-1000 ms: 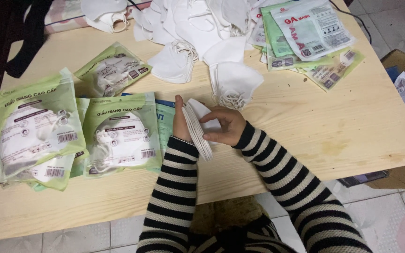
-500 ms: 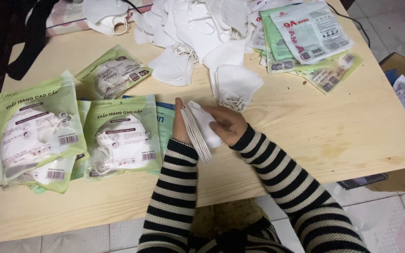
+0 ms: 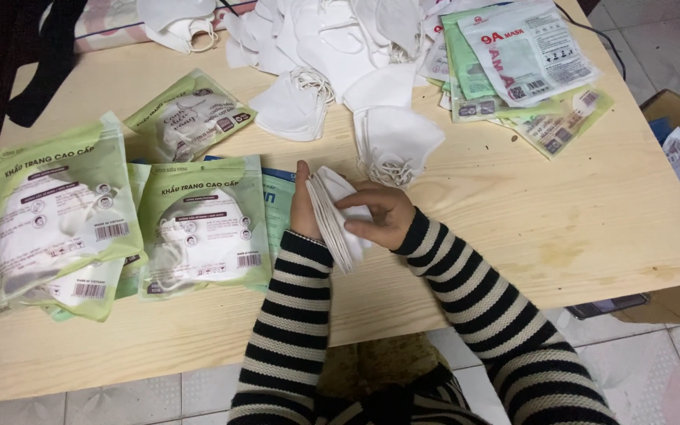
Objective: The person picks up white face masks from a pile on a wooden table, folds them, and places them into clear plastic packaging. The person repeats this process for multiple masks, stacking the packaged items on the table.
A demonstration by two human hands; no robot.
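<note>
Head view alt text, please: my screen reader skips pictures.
Both hands, left hand and right hand, press a stack of folded white masks together on edge over a wooden table, with green mask packets to the left.

Both hands (image 3: 348,212) together, fingers curled.

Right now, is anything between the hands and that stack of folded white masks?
No. The left hand backs the stack of masks and the right hand presses its front, both touching it directly.
</note>
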